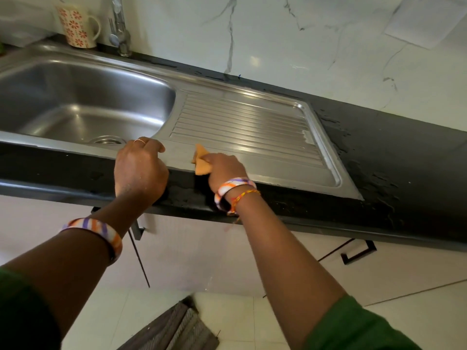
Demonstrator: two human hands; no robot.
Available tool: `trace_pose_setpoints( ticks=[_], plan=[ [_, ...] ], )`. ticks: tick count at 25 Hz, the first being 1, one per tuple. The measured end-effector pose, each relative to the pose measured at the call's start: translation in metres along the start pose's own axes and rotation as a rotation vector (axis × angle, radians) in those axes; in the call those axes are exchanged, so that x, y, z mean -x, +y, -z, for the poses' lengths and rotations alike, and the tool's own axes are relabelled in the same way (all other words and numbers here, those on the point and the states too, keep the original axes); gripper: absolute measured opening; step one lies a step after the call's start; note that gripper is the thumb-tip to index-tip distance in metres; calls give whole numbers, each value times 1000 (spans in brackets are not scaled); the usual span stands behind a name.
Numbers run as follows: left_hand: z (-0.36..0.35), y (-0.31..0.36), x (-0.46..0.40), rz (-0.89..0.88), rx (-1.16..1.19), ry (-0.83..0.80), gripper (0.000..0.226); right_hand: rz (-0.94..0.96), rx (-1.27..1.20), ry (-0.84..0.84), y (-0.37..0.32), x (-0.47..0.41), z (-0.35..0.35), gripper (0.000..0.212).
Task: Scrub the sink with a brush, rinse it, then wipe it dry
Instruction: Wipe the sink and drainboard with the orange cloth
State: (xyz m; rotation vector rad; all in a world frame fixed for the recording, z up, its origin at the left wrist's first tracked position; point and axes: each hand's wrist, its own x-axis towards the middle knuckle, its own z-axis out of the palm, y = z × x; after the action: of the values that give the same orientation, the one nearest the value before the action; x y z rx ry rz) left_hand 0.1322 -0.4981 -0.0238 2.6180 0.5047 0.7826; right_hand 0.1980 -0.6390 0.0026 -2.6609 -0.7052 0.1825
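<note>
Head view: a stainless steel sink [252,170], set into a dark counter [404,147] and running from its basin at the left end to a ribbed drainboard [242,122] at the right, gets what looks like its final wipe-down. The right hand [225,170] clamps a bunched orange cloth [201,160] against the sink's front rim, at the near edge of the drainboard, apparently to take off the last of the rinse water. The left hand [140,168] sits just beside it on the same rim, at the basin's near right corner, fingers curled over the edge, most likely bracing the person while the other hand rubs. No brush is in sight, which suggests scrubbing and rinsing are done. Water still beads on the counter beyond the sink's right edge. Behind the basin's far edge stand a chrome tap [120,29] and a flower-patterned mug [75,25], against the marble-look wall and out of the way of the cloth.
</note>
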Motion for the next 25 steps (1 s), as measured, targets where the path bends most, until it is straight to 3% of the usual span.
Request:
trace_pose_setpoints(
  ticks=[2,5,9,11,15,17,18,20,21,23,25],
  plan=[
    [1,0,0,3,3,-15,24,-39,-143,-44,26,4,16,29],
    [2,1,1,9,7,-29,24,-306,-219,8,110,43,65,21],
    [5,5,2,17,9,-25,24,-637,134,62,165,72,100,30],
    [6,7,2,18,0,-32,23,-567,171,69,133,62,83,29],
    [5,5,2,11,0,-61,23,-261,4,-40,30,19,36,31],
    [7,4,1,3,24,-69,23,-146,-222,-128,-8,6,26,30],
    [9,4,0,9,43,-68,23,-127,-453,-156,-13,-1,28,26],
    [10,3,-1,43,66,-83,24,-186,-935,-157,-5,-1,44,17],
    [10,1,-4,55,61,-103,26,-211,-1043,-105,9,0,53,14],
    [7,-2,-16,47,32,-162,30,-289,-920,23,46,-6,71,19],
    [6,-3,-31,17,21,-213,34,-519,-425,199,80,-16,79,43]
  ],
)
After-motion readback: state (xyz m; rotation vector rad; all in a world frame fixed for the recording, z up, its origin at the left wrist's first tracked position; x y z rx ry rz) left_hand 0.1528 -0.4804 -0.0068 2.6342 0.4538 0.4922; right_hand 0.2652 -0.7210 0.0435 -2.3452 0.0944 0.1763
